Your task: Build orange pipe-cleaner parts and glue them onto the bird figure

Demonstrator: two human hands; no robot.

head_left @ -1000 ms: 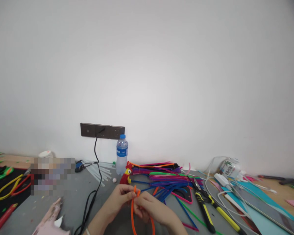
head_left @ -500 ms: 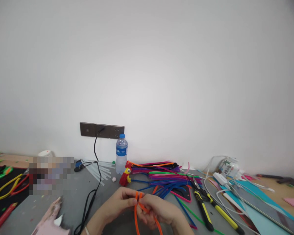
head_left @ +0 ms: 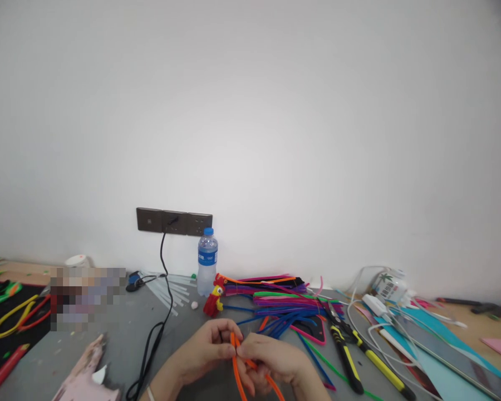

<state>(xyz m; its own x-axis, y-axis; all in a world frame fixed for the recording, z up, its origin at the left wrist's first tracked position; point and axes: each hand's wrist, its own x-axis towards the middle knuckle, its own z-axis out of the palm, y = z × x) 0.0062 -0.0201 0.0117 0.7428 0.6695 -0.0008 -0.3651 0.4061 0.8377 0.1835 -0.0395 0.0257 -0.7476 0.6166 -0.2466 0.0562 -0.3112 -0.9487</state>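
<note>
My left hand and my right hand meet at the bottom middle of the view, low over the grey table. Both pinch one orange pipe cleaner, bent so that two strands run down out of the frame between my hands. Just beyond my fingers lies a pile of pipe cleaners in blue, purple, green and pink. A small red and yellow pipe-cleaner bird stands at the pile's left end.
A water bottle stands by the wall under a dark socket strip, from which a black cable runs toward me. Yellow-handled pliers, white cables and teal sheets lie right. A pink glue gun lies bottom left.
My hands have sunk a little toward the bottom of the view. The small orange loop that stood above my fingers is now drawn down between them.
</note>
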